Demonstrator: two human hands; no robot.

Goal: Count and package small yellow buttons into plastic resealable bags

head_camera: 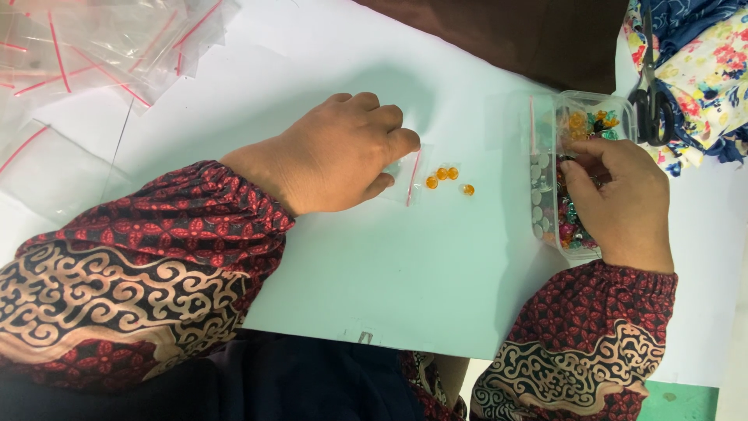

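Note:
My left hand (343, 152) rests on the white table (421, 281) with its fingers pinched on a small clear zip bag (407, 181) that has a red seal strip. Several orange beads (448, 178) lie loose on the table just right of the bag's mouth. My right hand (619, 199) reaches into a clear plastic box (545, 117) filled with mixed coloured beads, fingers curled down among them. What the fingertips hold is hidden. Both arms wear dark red patterned sleeves.
A heap of empty clear zip bags (101, 47) with red strips lies at the top left. Black scissors (650, 93) rest on floral cloth (701, 70) at the top right. Dark brown fabric (506, 31) covers the far edge.

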